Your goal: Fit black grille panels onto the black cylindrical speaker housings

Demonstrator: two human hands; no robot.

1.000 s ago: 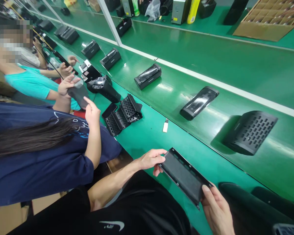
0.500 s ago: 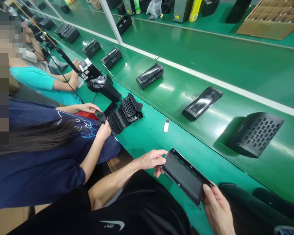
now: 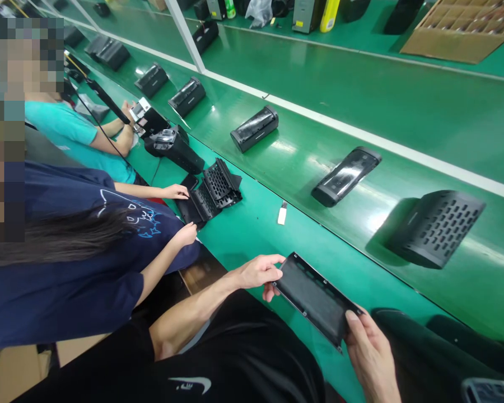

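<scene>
Between my two hands is a black rectangular speaker grille panel (image 3: 315,299), its hollow inner side facing up, with small tabs along its long edges. My left hand (image 3: 262,275) pinches the far-left short end, thumb on top and fingers beneath. At the near-right end my right hand (image 3: 369,341) grips the corner, thumb along the rim. The panel is held above the green bench (image 3: 252,240). A small white-and-dark piece (image 3: 282,214) lies on the bench beyond my left hand.
Black speaker housings stand along the green conveyor, the nearest a perforated one (image 3: 439,229), another with a glossy top (image 3: 346,176). To the left, a co-worker's hands (image 3: 185,235) handle black panels beside stacked perforated grilles (image 3: 220,184). Dark rounded objects (image 3: 420,341) lie at my right.
My hands keep the panel in nearly the same place. The co-worker's hands have lowered a dark sheet or panel next to the grilles. The view has shifted slightly.
</scene>
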